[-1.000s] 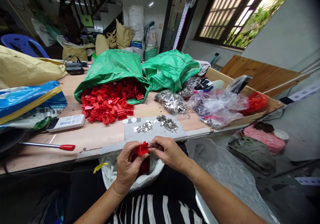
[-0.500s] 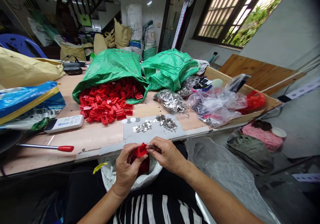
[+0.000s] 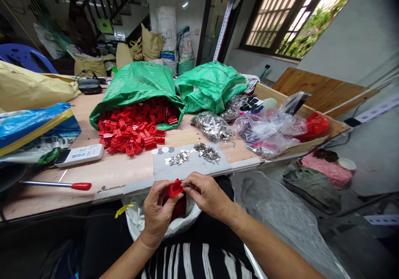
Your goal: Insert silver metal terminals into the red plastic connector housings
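Observation:
My left hand [image 3: 157, 210] is closed around a small red plastic part [image 3: 175, 187], held just below the table's front edge. My right hand [image 3: 208, 194] pinches a thin metal piece [image 3: 188, 183] against the right side of that part. Under both hands a white plastic bag [image 3: 187, 219] with red parts in it rests on my lap. On the table right above the hands, small silver metal pieces [image 3: 193, 155] lie scattered on a grey sheet [image 3: 174, 169]. A heap of red plastic parts [image 3: 132, 129] spills from a green sack [image 3: 137, 84] further back.
A second green sack [image 3: 210, 84], a clear bag of metal pieces [image 3: 213, 126] and crumpled clear bags [image 3: 269, 131] crowd the right of the wooden table [image 3: 118, 171]. A white remote [image 3: 80, 155], a red-handled screwdriver [image 3: 57, 184] and a blue bag [image 3: 34, 125] lie at the left.
Both hands stay together on the red part, with only slight shifts of the fingers. The view has drifted a little.

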### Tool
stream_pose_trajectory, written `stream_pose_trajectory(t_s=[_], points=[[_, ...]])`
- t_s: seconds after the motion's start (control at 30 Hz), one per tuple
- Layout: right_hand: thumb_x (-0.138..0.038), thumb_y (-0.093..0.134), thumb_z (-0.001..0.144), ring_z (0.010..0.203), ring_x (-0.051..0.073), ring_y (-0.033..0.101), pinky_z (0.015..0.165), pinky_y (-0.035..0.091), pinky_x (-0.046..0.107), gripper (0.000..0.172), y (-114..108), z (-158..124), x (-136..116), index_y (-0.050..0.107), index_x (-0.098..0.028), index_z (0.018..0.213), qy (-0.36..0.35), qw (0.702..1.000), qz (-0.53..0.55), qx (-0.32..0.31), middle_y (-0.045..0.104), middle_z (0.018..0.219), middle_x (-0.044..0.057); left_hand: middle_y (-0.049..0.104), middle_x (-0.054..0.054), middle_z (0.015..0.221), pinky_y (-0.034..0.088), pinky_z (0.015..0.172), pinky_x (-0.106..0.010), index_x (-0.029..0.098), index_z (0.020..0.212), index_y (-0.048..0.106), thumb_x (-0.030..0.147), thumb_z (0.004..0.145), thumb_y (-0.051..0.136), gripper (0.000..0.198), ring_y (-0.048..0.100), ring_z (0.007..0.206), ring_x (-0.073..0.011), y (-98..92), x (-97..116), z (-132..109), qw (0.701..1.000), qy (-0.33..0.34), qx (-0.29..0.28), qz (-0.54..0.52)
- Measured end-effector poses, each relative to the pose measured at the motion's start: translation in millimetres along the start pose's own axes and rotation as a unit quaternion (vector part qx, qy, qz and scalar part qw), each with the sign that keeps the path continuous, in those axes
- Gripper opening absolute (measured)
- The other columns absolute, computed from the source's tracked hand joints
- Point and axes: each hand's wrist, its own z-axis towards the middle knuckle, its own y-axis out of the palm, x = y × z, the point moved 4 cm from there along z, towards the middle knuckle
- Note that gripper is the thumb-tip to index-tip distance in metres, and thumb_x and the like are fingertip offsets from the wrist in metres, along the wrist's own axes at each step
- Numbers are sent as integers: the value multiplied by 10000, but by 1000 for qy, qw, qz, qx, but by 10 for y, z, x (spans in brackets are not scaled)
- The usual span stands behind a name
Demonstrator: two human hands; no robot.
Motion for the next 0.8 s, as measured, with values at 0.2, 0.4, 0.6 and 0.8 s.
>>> stream_pose_trajectory(t_s=[0.2,0.4,0.6,0.8], points=[[-92,537,860,754,158,595,693,462,258,121,19,-22,2,611,-187,849,6,1000,-7,10,635,802,42,671,-34,954,545,790,-308,237,1034,643,185,756,718,293,663,884,-187,14,-32,-39,999,18,-27,1],[-121,542,870,763,161,602,694,463,258,124,1,-9,2,645,-188,861,15,1000,20,-1,645,812,46,667,-33,983,539,810,-320,247,1049,636,170,761,714,309,658,914,-193,15,-34,-36,999,21,-25,-10],[-148,580,855,776,139,596,715,445,237,126,3,-47,72,640,-192,956,88,991,101,13,659,868,22,650,-7,987,523,814,-272,260,1055,615,160,755,724,334,650,904,-157,-3,-86,-39,1000,-5,-5,-20],[-207,562,868,667,95,471,645,380,200,46,3,-62,114,575,-171,842,145,979,140,9,541,723,-37,644,-6,984,524,809,-259,253,1065,607,142,754,721,349,643,901,-147,-24,-47,-36,999,34,0,-13]])
